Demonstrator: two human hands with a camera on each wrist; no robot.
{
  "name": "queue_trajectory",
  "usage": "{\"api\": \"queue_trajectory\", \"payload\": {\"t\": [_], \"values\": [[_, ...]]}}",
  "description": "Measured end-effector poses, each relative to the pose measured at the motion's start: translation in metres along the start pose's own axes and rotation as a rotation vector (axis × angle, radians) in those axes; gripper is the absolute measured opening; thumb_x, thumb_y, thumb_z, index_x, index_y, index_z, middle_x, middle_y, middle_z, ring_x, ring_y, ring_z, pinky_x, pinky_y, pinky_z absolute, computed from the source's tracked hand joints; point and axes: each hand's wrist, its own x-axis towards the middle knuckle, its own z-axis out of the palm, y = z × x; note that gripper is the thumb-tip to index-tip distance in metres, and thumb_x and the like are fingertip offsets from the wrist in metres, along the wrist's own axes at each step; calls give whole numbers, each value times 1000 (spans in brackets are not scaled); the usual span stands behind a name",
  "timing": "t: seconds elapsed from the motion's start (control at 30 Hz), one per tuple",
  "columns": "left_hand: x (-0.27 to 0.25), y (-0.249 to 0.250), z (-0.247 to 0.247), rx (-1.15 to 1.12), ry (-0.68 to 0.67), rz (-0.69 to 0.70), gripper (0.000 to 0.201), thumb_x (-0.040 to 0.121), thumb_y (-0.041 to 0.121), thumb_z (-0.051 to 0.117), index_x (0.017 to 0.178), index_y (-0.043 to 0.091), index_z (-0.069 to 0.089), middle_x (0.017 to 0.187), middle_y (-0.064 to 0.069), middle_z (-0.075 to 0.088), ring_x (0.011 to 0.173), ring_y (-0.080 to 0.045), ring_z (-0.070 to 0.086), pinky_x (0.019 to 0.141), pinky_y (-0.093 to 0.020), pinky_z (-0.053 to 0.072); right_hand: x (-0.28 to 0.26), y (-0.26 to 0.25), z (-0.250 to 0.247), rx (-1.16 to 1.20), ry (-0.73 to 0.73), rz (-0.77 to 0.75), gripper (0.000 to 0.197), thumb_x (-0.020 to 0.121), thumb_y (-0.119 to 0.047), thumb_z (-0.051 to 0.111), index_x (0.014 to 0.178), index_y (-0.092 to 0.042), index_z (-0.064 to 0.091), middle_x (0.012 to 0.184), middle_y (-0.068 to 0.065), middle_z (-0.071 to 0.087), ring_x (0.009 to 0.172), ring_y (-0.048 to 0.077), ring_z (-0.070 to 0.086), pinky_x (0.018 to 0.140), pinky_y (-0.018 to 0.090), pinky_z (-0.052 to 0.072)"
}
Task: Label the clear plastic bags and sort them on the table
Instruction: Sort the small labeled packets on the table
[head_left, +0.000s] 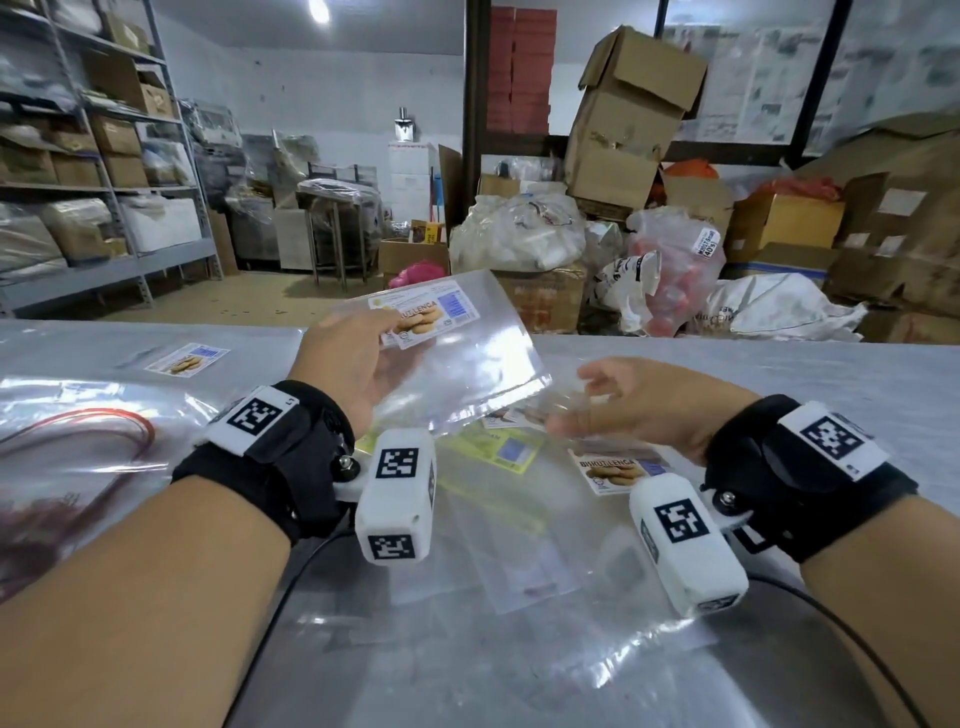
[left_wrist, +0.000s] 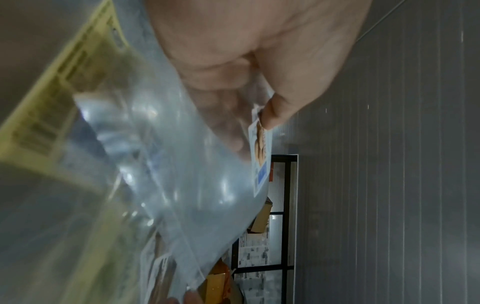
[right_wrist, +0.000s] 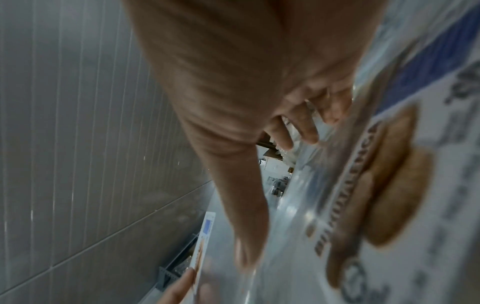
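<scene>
My left hand (head_left: 374, 348) holds a clear plastic bag (head_left: 467, 364) up above the table, thumb (left_wrist: 280, 111) pinching its cookie label (head_left: 423, 312) near the top edge. My right hand (head_left: 576, 402) hovers low over the table to the right of the bag, fingers (right_wrist: 306, 131) spread and holding nothing. Right under that hand lies another cookie label (head_left: 615, 473) among flat clear bags. A yellow label sheet (head_left: 498, 452) lies between my wrists. One labelled bag (head_left: 187, 358) lies flat at the far left.
A stack of clear bags with a red rubber band (head_left: 78, 452) sits at the left on the plastic-covered table (head_left: 779, 374). Beyond the far edge stand cardboard boxes (head_left: 623, 135), filled plastic sacks (head_left: 519, 234) and metal shelving (head_left: 104, 156).
</scene>
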Motion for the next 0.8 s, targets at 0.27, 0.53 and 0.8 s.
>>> {"api": "queue_trajectory", "payload": {"t": [0.27,0.53,0.8], "values": [[8,-5,-3,16,17,23,29,100,11,60,129,10,59,94,-8,79,78,-20,77,58,-26,58,4,2,3,-38,22,26,65,67,-27,92,124,-18,64,108,-9,66,72,4,62,58,14,45],[4,-4,-6,63,19,40,19,101,6,57,115,18,53,93,-11,79,85,-26,78,65,-32,59,11,13,-22,450,423,-18,9,82,-5,71,91,-3,74,99,24,72,75,23,58,71,34,50],[-15,-3,9,184,-291,-21,22,103,6,52,125,7,54,105,-18,76,90,-35,76,67,-37,64,8,1,-18,837,314,-210,39,83,-22,80,114,-13,57,97,5,66,68,10,64,58,23,51]]}}
